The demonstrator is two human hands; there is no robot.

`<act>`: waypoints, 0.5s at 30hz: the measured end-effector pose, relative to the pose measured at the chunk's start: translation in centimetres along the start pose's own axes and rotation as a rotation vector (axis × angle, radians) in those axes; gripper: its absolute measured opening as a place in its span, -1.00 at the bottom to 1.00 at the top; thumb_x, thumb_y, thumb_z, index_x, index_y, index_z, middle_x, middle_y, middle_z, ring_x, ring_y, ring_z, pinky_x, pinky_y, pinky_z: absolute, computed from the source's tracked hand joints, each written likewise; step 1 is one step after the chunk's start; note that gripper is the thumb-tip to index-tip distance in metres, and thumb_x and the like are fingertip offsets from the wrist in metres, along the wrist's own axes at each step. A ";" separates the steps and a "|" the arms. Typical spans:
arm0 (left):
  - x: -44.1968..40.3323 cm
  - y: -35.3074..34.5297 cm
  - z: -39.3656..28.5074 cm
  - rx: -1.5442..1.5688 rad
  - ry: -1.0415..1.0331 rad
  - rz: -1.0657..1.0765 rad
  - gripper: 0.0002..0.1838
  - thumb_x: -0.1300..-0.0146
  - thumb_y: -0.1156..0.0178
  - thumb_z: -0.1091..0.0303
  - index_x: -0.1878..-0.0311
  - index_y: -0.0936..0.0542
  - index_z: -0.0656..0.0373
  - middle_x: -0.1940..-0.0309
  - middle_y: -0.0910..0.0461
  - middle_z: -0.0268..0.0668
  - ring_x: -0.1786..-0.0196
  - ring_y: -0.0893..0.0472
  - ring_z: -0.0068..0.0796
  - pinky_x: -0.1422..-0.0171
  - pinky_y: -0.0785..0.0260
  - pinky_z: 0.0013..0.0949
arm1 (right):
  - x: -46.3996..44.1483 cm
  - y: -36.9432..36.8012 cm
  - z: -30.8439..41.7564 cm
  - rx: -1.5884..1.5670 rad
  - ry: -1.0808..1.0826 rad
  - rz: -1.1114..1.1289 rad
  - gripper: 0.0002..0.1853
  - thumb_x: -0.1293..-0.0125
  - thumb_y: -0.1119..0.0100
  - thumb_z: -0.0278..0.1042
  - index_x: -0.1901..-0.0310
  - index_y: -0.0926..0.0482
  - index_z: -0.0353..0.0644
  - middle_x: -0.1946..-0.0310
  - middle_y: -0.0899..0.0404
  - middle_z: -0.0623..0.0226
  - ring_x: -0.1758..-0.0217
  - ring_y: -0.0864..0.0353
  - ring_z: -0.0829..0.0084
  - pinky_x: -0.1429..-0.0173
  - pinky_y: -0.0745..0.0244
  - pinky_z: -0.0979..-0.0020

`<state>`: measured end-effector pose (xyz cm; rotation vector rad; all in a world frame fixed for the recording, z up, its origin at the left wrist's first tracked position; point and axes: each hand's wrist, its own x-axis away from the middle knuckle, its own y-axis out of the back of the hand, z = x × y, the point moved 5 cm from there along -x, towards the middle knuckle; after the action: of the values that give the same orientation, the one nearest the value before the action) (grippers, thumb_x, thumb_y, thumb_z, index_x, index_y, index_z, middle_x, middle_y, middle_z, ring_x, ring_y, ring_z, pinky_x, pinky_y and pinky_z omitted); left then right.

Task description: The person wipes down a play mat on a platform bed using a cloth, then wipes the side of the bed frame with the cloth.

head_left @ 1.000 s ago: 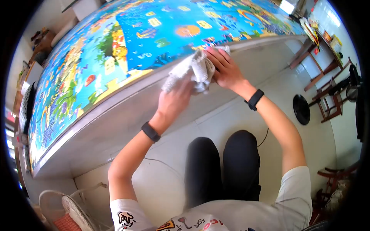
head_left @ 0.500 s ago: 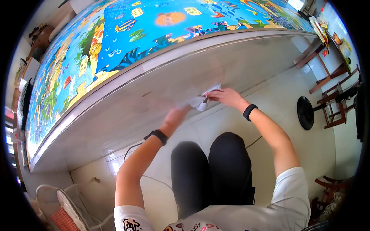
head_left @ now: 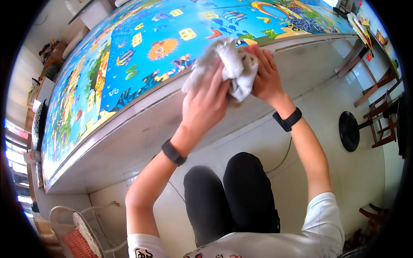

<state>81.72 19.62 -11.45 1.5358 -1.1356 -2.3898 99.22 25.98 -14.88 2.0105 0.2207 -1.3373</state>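
Observation:
A crumpled pale grey cloth [head_left: 236, 64] is held up between my two hands, in front of the near edge of a raised platform. My left hand [head_left: 206, 96] grips its left side, with the fingers partly covered by the folds. On the cloth's right side, my right hand [head_left: 266, 77] presses with its fingers bent against it. Behind the cloth lies a bright blue play mat [head_left: 163, 34] printed with sea animals. Below the mat's edge is the platform's smooth grey side panel [head_left: 142, 133].
Right of me, a black round base [head_left: 349, 131] stands on the tiled floor [head_left: 318, 107] near wooden furniture [head_left: 380, 124]. A white-framed chair with a red woven seat [head_left: 79, 245] is at lower left. A thin cable [head_left: 282, 163] runs across the floor.
Both hands have lifted the cloth from low on the side panel up to the platform's edge. The cloth is now bunched between them, nearer to me.

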 end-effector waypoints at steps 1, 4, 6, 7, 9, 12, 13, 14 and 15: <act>-0.2 -1.0 -0.8 -0.039 -0.017 0.004 -0.74 -0.13 -0.30 0.37 0.07 -0.68 0.07 -0.39 -0.51 -0.14 -0.49 -0.46 -0.24 -0.49 -0.29 -0.09 | 1.3 -1.0 -0.6 0.059 -0.055 -0.034 -0.44 -0.40 -0.23 -0.11 -0.40 -0.48 -0.06 -0.59 -0.28 0.23 -0.69 -0.18 0.18 -0.70 -0.01 0.04; 1.4 -5.2 -2.4 -0.024 -0.056 0.007 -0.73 -0.10 -0.32 0.30 0.08 -0.69 -0.05 -0.24 -0.61 -0.40 -0.19 -0.62 -0.43 -0.21 -0.49 -0.27 | 6.7 -5.1 -1.3 0.150 -0.209 -0.052 -0.22 -0.34 -0.26 0.10 -0.52 -0.36 -0.09 -0.63 -0.13 0.00 -0.69 -0.07 -0.13 -0.66 0.01 -0.18; 5.0 -9.1 -3.0 0.014 -0.127 0.134 -0.56 -0.29 -0.25 0.27 -0.25 -0.66 0.08 -0.24 -0.63 -0.46 -0.15 -0.63 -0.51 -0.09 -0.56 -0.26 | 10.3 -7.0 -0.3 0.102 -0.350 -0.014 -0.11 -0.29 -0.27 0.21 -0.55 -0.31 -0.09 -0.65 -0.05 -0.07 -0.68 -0.03 -0.27 -0.65 0.04 -0.28; 6.4 -10.6 -3.4 0.061 -0.116 0.230 -0.56 -0.31 -0.23 0.28 -0.26 -0.65 0.08 -0.21 -0.65 -0.44 -0.14 -0.64 -0.48 -0.06 -0.57 -0.25 | 12.9 -8.6 0.2 0.120 -0.431 0.108 -0.02 -0.23 -0.29 0.28 -0.59 -0.26 -0.08 -0.66 0.04 -0.12 -0.65 -0.01 -0.39 -0.63 0.08 -0.36; 9.6 -13.0 -4.3 0.155 -0.092 0.423 -0.56 -0.36 -0.20 0.32 -0.30 -0.62 0.08 -0.15 -0.68 -0.42 -0.12 -0.67 -0.43 0.00 -0.57 -0.23 | 17.2 -10.1 2.0 -0.012 -0.531 0.232 -0.06 -0.25 -0.32 0.18 -0.56 -0.27 -0.16 -0.60 -0.10 -0.20 -0.65 -0.03 -0.38 -0.66 0.05 -0.30; 15.9 -16.5 -4.6 0.359 -0.022 0.502 -0.53 -0.38 -0.15 0.36 -0.36 -0.56 0.08 -0.17 -0.68 -0.34 -0.07 -0.70 -0.33 0.06 -0.56 -0.19 | 23.9 -11.1 5.0 -0.076 -0.562 0.393 -0.13 -0.26 -0.31 -0.15 -0.52 -0.21 -0.40 -0.58 -0.09 -0.30 -0.63 -0.05 -0.37 -0.69 0.03 -0.22; 17.9 -17.9 -4.8 0.321 0.000 0.652 -0.46 -0.32 -0.11 0.41 -0.40 -0.53 -0.02 -0.25 -0.58 -0.43 -0.32 -0.55 -0.48 -0.17 -0.53 -0.31 | 24.9 -10.9 5.5 -0.083 -0.550 0.398 -0.15 -0.26 -0.30 -0.27 -0.50 -0.18 -0.49 -0.58 -0.07 -0.33 -0.63 -0.06 -0.37 -0.70 0.02 -0.19; 19.1 -18.6 -4.8 0.288 -0.047 0.655 -0.45 -0.32 -0.12 0.41 -0.41 -0.53 0.01 -0.26 -0.58 -0.41 -0.34 -0.54 -0.47 -0.19 -0.52 -0.31 | 25.0 -10.3 5.9 -0.092 -0.542 0.397 -0.17 -0.27 -0.28 -0.33 -0.49 -0.18 -0.52 -0.57 -0.06 -0.35 -0.62 -0.06 -0.39 -0.69 0.01 -0.20; 20.1 -19.1 -4.8 0.254 -0.092 0.657 -0.45 -0.32 -0.12 0.40 -0.41 -0.52 0.04 -0.27 -0.57 -0.38 -0.36 -0.53 -0.46 -0.21 -0.51 -0.31 | 24.9 -9.7 6.3 -0.100 -0.534 0.397 -0.20 -0.27 -0.25 -0.39 -0.48 -0.18 -0.55 -0.57 -0.05 -0.38 -0.62 -0.07 -0.41 -0.68 -0.01 -0.21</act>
<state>81.56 22.05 -39.43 0.8915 -1.6903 -1.9320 101.07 23.43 -42.17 1.4488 -0.3328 -1.5003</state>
